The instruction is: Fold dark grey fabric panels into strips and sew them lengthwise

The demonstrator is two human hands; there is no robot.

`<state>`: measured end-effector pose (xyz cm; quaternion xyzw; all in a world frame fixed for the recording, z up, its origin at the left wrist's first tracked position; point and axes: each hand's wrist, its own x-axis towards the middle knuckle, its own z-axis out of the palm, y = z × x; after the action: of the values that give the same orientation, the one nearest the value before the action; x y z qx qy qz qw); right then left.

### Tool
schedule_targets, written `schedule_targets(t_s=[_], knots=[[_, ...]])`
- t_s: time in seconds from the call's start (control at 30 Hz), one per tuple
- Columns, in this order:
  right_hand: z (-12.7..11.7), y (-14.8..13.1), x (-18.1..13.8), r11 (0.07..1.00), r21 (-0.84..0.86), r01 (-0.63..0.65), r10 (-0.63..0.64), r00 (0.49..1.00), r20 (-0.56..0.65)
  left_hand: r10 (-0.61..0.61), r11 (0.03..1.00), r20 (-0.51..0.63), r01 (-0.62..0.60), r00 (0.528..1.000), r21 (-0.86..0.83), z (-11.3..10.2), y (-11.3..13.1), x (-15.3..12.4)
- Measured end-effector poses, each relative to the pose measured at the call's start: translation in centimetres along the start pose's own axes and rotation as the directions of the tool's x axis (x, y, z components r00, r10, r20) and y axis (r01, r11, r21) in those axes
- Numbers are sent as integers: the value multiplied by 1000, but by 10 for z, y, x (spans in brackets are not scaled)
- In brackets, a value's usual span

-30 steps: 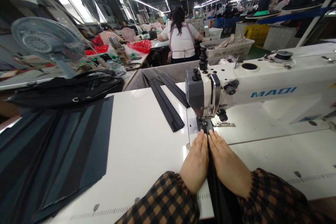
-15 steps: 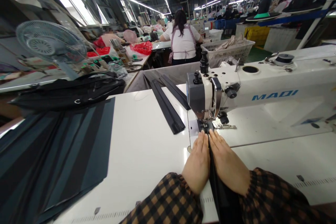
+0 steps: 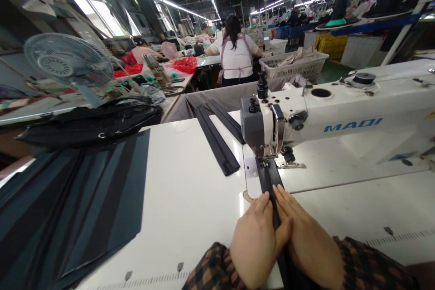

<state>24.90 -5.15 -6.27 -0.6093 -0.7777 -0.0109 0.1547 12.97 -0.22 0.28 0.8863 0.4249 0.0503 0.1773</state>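
Observation:
A long black fabric strip (image 3: 267, 181) runs from under the presser foot (image 3: 263, 161) of the sewing machine toward me, with a raised fold along its middle. My left hand (image 3: 255, 235) grips its left side, fingertips on the strip and thumb crossing over toward the other hand. On the right side, my right hand (image 3: 306, 231) holds the strip, its fingers pressed together and pointing at the needle area. Both hands touch at the thumbs, a short way in front of the foot. Below the wrists the strip hangs partly hidden.
The white sewing machine (image 3: 353, 118) spans the right side. Two black strips, a nearer one (image 3: 217, 140) and a farther one (image 3: 227, 122), lie left of its head. Dark fabric panels (image 3: 112, 199) and a black bag (image 3: 91, 122) occupy the left. A fan (image 3: 61, 61) and a co-worker (image 3: 237, 52) are beyond.
Both hands have slid back toward me, away from the presser foot, baring more of the strip. My left thumb now crosses over the strip to the right hand.

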Motion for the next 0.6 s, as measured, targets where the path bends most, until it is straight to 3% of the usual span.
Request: schedule_targets(t_s=[0.13,0.23,0.33,0.43,0.5,0.6], knots=[[-14,-4,-14,997,62,50,-56,994,95,-75,988,107,60,991,140,-17,13,8],[-24,-5,-21,985,140,105,-125,983,138,-166,966,6,162,986,203,-5,8,24],[-36,2,-25,967,242,82,-118,983,142,-193,979,-112,198,975,36,13,-6,34],[-41,28,-21,873,476,109,-212,963,169,-120,974,-147,88,982,-209,19,-21,34],[-35,50,-15,823,567,44,-137,983,122,-8,955,-114,-26,993,-295,17,-30,30],[-17,71,-6,918,395,-23,20,1000,13,157,948,-106,-180,982,-263,16,-42,27]])
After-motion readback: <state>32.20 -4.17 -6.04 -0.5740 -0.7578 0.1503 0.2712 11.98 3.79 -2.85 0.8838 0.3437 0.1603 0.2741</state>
